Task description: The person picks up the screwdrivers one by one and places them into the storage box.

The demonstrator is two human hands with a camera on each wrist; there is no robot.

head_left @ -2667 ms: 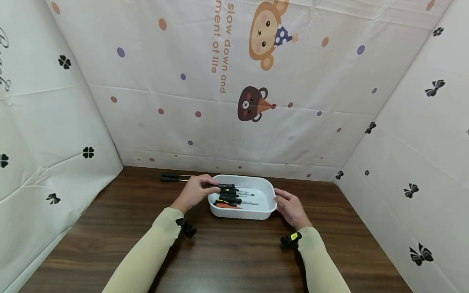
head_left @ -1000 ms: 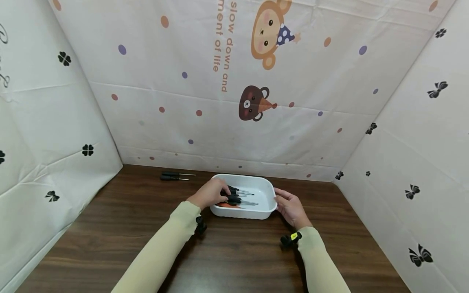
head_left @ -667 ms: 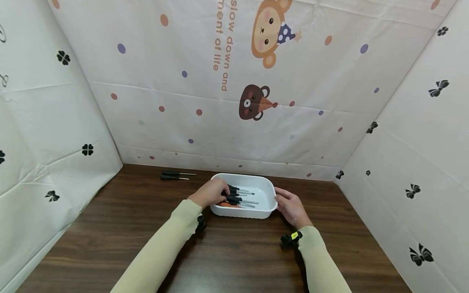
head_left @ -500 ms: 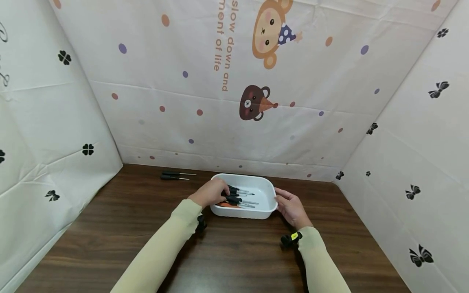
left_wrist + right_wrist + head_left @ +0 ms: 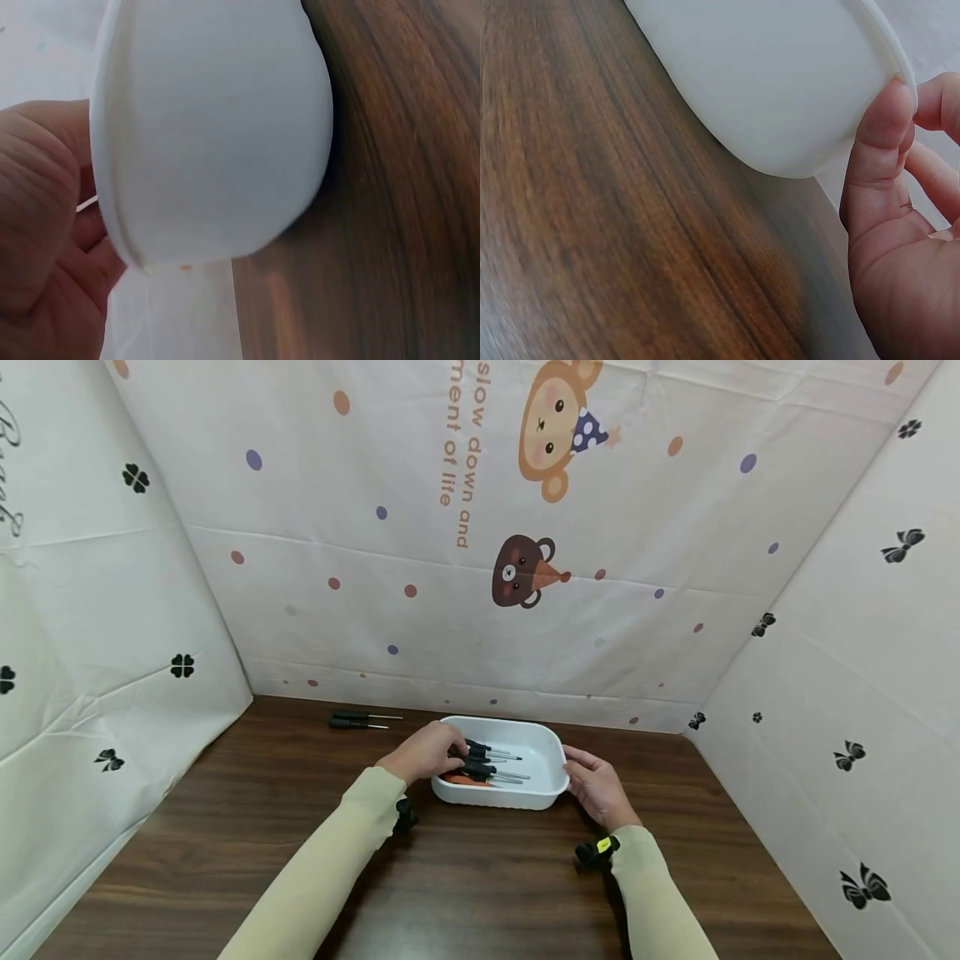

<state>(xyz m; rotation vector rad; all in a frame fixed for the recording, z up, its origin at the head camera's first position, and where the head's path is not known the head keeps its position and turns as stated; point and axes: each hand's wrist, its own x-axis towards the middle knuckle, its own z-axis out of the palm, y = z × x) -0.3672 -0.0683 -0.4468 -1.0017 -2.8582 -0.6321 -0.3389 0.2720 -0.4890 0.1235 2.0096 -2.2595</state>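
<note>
A white plastic tray (image 5: pixel 525 801) with rounded corners stands on the table. In it lie several screwdrivers, black-handled ones (image 5: pixel 480 770) and an orange-handled one (image 5: pixel 465 780), shafts pointing right. My left hand (image 5: pixel 423 753) reaches over the tray's left end, fingers and thumb bent down at the black handles. In the left wrist view the tray wall hides those fingertips, so I cannot tell whether they hold a handle. At the tray's right end my right hand (image 5: pixel 596 785) pinches the rim, with the thumb (image 5: pixel 885 120) against the outer wall.
Two black-handled screwdrivers (image 5: pixel 348 723) lie side by side at the back left of the dark wooden table (image 5: pixel 480 885). A printed white cloth (image 5: pixel 360 627) hangs close behind the tray, and similar cloths stand at both sides.
My left hand carried a black-handled screwdriver into the tray's left end, then drew slightly back left, the visible screwdriver shafts staying put. My right hand has stayed at the rim.
</note>
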